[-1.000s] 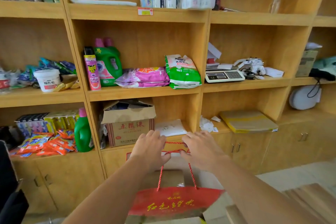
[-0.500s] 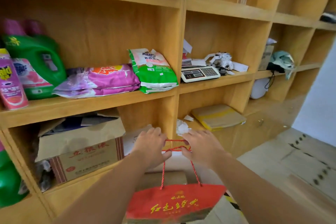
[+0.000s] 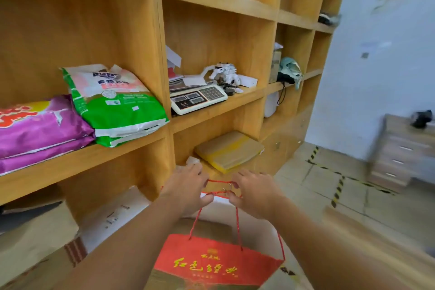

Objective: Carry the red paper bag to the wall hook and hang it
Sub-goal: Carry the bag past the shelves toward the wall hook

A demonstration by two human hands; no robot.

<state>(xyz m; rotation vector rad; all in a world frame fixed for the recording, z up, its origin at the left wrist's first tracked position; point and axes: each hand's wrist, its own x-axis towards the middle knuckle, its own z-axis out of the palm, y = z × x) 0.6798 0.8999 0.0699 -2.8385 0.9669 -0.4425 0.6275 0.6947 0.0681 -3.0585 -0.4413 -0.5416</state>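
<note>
To the left of the red paper bag (image 3: 216, 263), a purple pack (image 3: 40, 129) and a green pack (image 3: 115, 101) lie on the wooden shelf (image 3: 131, 146). My left hand (image 3: 186, 189) and right hand (image 3: 255, 193) each pinch the bag's red rope handles (image 3: 220, 187), which stretch between them; the bag hangs below. Right of it stands a drawer unit (image 3: 400, 153).

Shelving unit (image 3: 164, 59) close on the left, cubbies full: scale (image 3: 197, 99), packets (image 3: 113, 103). Open floor (image 3: 329, 186) to the right; drawer cabinet (image 3: 404, 153) against the far wall (image 3: 367, 92).
</note>
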